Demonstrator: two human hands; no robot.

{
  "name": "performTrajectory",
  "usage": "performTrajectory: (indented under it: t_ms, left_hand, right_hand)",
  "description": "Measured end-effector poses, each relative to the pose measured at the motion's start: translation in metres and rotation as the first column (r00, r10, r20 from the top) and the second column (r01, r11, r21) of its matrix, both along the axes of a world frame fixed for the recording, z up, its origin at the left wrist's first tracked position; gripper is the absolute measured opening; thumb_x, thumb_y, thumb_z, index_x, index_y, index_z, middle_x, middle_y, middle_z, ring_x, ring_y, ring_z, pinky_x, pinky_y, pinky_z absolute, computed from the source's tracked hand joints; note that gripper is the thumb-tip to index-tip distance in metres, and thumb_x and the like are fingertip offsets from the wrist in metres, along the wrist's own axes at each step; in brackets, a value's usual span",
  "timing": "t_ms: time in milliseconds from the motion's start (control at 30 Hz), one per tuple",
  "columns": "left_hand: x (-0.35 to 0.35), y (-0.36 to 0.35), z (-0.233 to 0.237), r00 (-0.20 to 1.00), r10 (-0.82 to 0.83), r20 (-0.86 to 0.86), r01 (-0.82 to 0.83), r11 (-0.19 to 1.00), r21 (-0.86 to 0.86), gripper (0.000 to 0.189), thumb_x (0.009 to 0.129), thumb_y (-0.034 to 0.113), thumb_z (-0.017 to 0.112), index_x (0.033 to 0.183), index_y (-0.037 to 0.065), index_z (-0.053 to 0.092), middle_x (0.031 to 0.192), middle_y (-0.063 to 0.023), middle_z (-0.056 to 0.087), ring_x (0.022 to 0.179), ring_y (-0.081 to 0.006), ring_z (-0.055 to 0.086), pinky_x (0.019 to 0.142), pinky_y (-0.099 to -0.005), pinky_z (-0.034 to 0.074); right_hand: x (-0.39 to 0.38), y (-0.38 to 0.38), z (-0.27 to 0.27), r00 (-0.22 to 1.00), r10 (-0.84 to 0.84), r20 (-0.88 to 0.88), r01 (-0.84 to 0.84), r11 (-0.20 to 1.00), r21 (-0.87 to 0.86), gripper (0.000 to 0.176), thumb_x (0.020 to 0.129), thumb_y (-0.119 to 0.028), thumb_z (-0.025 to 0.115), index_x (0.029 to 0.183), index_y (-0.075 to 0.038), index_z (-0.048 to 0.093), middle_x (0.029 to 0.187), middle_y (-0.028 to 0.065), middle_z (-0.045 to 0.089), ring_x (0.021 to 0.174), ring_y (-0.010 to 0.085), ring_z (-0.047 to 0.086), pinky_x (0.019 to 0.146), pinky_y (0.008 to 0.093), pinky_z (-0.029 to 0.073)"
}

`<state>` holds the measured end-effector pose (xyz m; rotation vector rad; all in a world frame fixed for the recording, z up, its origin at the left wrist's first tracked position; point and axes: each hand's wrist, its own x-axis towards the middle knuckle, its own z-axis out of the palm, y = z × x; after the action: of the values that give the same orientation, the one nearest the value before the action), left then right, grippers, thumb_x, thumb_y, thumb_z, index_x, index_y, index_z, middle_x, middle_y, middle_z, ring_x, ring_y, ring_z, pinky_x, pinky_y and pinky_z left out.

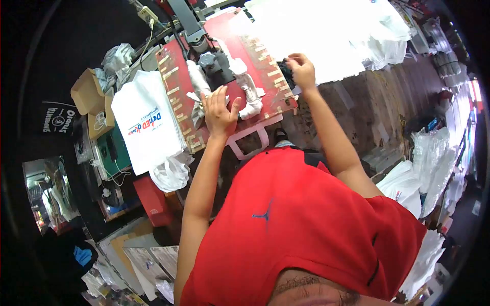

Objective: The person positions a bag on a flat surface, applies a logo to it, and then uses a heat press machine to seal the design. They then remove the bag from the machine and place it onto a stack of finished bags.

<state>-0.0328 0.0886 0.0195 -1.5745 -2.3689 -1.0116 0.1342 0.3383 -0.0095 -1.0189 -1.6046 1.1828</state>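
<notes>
A red board (176,86) with strips of tape along its edges lies in front of me, under a dark press arm (193,30) with a round knob. White wrapped padding (245,84) curves around the press head. My left hand (221,112) rests at the near left part of the padding, its fingers spread and nothing visible in its grasp. Over the board's right edge is my right hand (302,71), its fingers curled beside a dark item (287,73). Whether those fingers hold that item is unclear.
Printed white bags (143,120) lie left of the board, with an open cardboard box (92,99) beyond. A bright white stack (316,30) lies to the right. Below the board's near edge hangs a white bag handle (263,137). Plastic-wrapped goods (429,148) sit far right.
</notes>
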Motion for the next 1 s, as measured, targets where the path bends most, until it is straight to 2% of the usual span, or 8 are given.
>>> performTrajectory:
  t_ms: [133, 200, 300, 533, 667, 733, 800, 1000]
  left_hand:
    - [0.003, 0.001, 0.003, 0.998, 0.037, -0.054, -0.039, 0.998, -0.045, 0.048, 0.095, 0.043, 0.061, 0.121, 0.003, 0.060, 0.122, -0.0127, 0.063, 0.121, -0.0301, 0.055, 0.120, -0.0545, 0.021]
    - [0.004, 0.002, 0.000, 0.996, 0.034, -0.085, -0.035, 0.999, -0.019, 0.046, 0.094, 0.042, 0.063, 0.118, 0.003, 0.061, 0.119, -0.0124, 0.064, 0.118, -0.0303, 0.057, 0.120, -0.0545, 0.021]
    - [0.005, 0.005, 0.000, 0.992, 0.066, -0.105, -0.071, 0.997, -0.044, 0.042, 0.093, 0.039, 0.066, 0.115, 0.004, 0.062, 0.114, -0.0115, 0.065, 0.114, -0.0298, 0.059, 0.119, -0.0541, 0.024]
    - [0.008, 0.009, 0.001, 0.987, 0.098, -0.129, -0.113, 0.987, -0.118, 0.036, 0.090, 0.035, 0.069, 0.110, 0.005, 0.064, 0.111, -0.0098, 0.067, 0.111, -0.0286, 0.060, 0.119, -0.0535, 0.024]
    - [0.009, 0.011, 0.004, 0.986, 0.102, -0.135, -0.117, 0.987, -0.109, 0.032, 0.088, 0.031, 0.069, 0.108, 0.006, 0.065, 0.108, -0.0093, 0.067, 0.109, -0.0280, 0.061, 0.119, -0.0534, 0.024]
    - [0.009, 0.010, 0.004, 0.984, 0.099, -0.145, -0.112, 0.990, -0.087, 0.029, 0.088, 0.030, 0.070, 0.104, 0.006, 0.066, 0.107, -0.0083, 0.067, 0.109, -0.0273, 0.061, 0.120, -0.0530, 0.024]
    - [0.010, 0.010, 0.003, 0.987, 0.100, -0.129, -0.113, 0.989, -0.100, 0.025, 0.087, 0.029, 0.070, 0.099, 0.007, 0.067, 0.105, -0.0070, 0.068, 0.108, -0.0263, 0.061, 0.120, -0.0529, 0.024]
    - [0.009, 0.008, 0.005, 0.993, 0.058, -0.098, -0.060, 0.998, -0.017, 0.016, 0.086, 0.022, 0.072, 0.095, 0.009, 0.069, 0.101, -0.0055, 0.069, 0.105, -0.0246, 0.062, 0.118, -0.0515, 0.028]
  right_hand:
    - [0.064, 0.052, -0.071, 0.631, 0.116, 0.767, -0.452, 0.858, 0.243, 0.062, 0.073, -0.005, 0.074, 0.132, -0.017, 0.060, 0.133, 0.0271, 0.056, 0.123, 0.0420, 0.056, 0.100, 0.0463, 0.049]
    - [0.064, 0.039, -0.076, 0.363, 0.160, 0.918, -0.550, 0.832, 0.072, 0.108, 0.067, -0.006, 0.081, 0.156, -0.034, 0.027, 0.147, 0.0314, 0.037, 0.131, 0.0482, 0.044, 0.104, 0.0536, 0.046]
    - [0.038, 0.038, -0.120, 0.577, -0.023, 0.816, -0.468, 0.809, 0.354, 0.092, 0.083, -0.007, 0.065, 0.158, -0.038, 0.022, 0.151, 0.0273, 0.035, 0.127, 0.0458, 0.048, 0.099, 0.0559, 0.047]
    - [-0.001, 0.054, -0.145, 0.494, 0.120, 0.861, -0.633, 0.728, 0.262, 0.052, 0.085, -0.008, 0.058, 0.136, -0.021, 0.056, 0.136, 0.0238, 0.046, 0.117, 0.0434, 0.051, 0.092, 0.0535, 0.051]
    - [0.022, 0.081, -0.125, 0.744, 0.244, 0.622, -0.450, 0.871, 0.197, 0.049, 0.077, -0.005, 0.068, 0.125, -0.010, 0.063, 0.119, 0.0201, 0.063, 0.107, 0.0386, 0.063, 0.092, 0.0428, 0.053]
    - [0.042, 0.093, -0.112, 0.946, 0.315, 0.072, -0.270, 0.892, -0.362, 0.037, 0.082, -0.006, 0.065, 0.119, -0.006, 0.065, 0.107, 0.0152, 0.070, 0.104, 0.0313, 0.068, 0.089, 0.0437, 0.054]
    - [0.082, 0.097, -0.073, 0.807, 0.125, -0.577, -0.547, 0.525, -0.652, 0.033, 0.083, -0.008, 0.065, 0.114, 0.004, 0.065, 0.105, 0.0160, 0.071, 0.095, 0.0276, 0.072, 0.086, 0.0395, 0.059]
    - [0.091, 0.033, 0.040, 0.599, -0.060, -0.799, -0.569, 0.670, -0.477, 0.032, 0.092, -0.013, 0.057, 0.116, 0.007, 0.063, 0.108, 0.0159, 0.071, 0.096, 0.0270, 0.072, 0.090, 0.0389, 0.059]
